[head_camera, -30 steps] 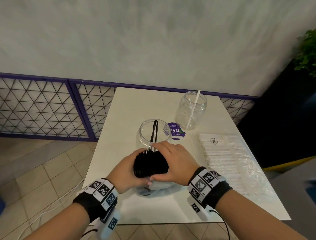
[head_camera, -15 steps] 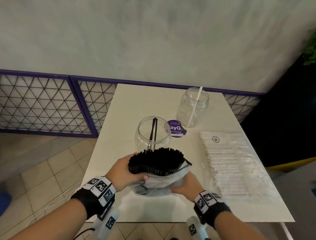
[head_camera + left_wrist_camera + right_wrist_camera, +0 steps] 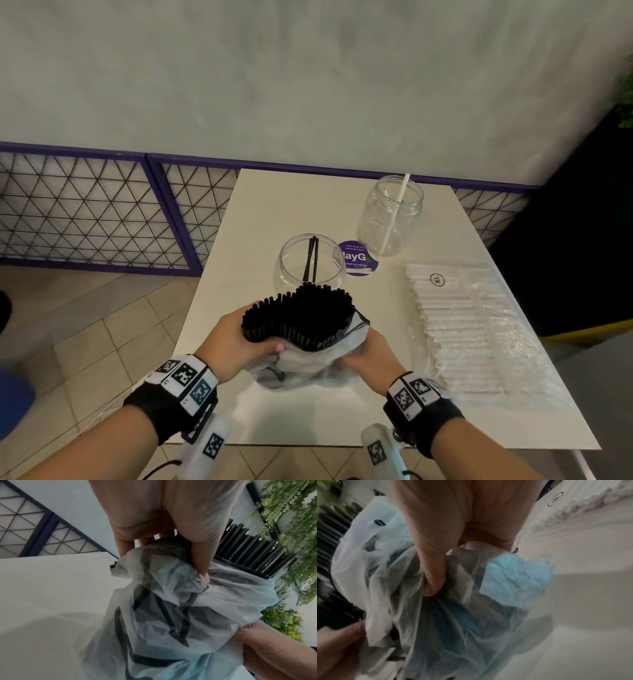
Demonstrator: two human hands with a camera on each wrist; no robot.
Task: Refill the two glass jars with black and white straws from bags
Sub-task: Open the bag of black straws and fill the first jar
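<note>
A thick bundle of black straws [image 3: 301, 317] [image 3: 254, 553] sticks up out of a crumpled translucent bag [image 3: 308, 363] [image 3: 180, 615] [image 3: 436, 601]. My left hand [image 3: 239, 342] [image 3: 171, 540] grips the bundle at its left side, thumb on the bag's rim. My right hand [image 3: 370, 359] [image 3: 436, 561] pinches the bag's plastic low on the right. Just behind stands a round glass jar [image 3: 310, 263] with two black straws. A taller glass jar [image 3: 390, 216] farther right holds one white straw [image 3: 395, 212]. A flat bag of white straws [image 3: 469, 329] [image 3: 582, 507] lies at the right.
Everything sits on a white table [image 3: 274, 212] against a grey wall. A purple round sticker [image 3: 359, 260] lies between the jars. A purple wire-mesh fence [image 3: 102, 212] runs left of the table over a tiled floor. Green plants [image 3: 300, 534] hang at the right.
My right hand left the top of the straw bundle and dropped to the bag's lower right side. The bag has slid down, so more of the black straws stand bare.
</note>
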